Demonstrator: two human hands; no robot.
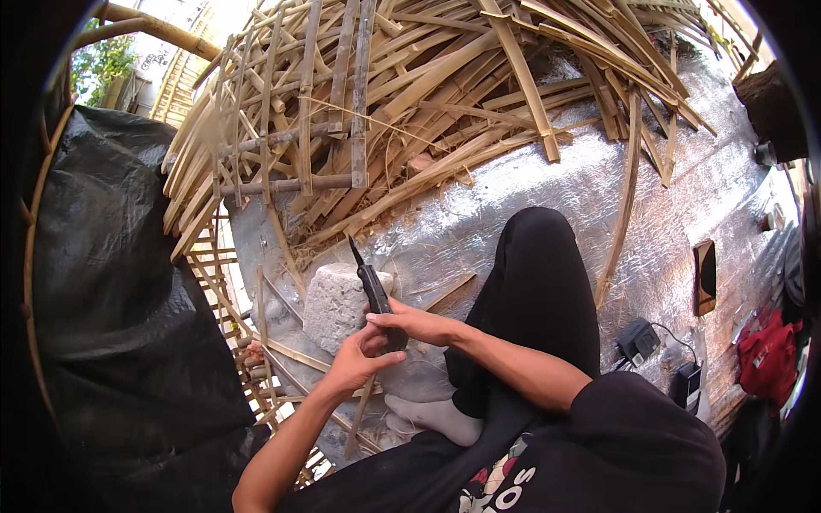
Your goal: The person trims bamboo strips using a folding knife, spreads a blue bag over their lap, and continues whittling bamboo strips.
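A black folding knife [374,291] is held between my hands, its dark narrow blade [355,251] out and pointing up and away. My left hand [355,361] curls its fingers around the lower end of the handle, thumb stretched to the right. From the right, my right hand [419,324] closes on the same handle, its thumb lying across it; its other fingers are partly hidden. Just behind the knife sits a rough pale stone block [329,306]. My bent right knee and a grey sock are close by on the right.
A big heap of split bamboo strips [445,94] fills the far side. Silvery foil sheeting [530,188] covers the floor. Black plastic sheeting [103,256] hangs at left. To the right are a wooden piece [705,278], a black power adapter [637,341] with a cable and red cloth [767,359].
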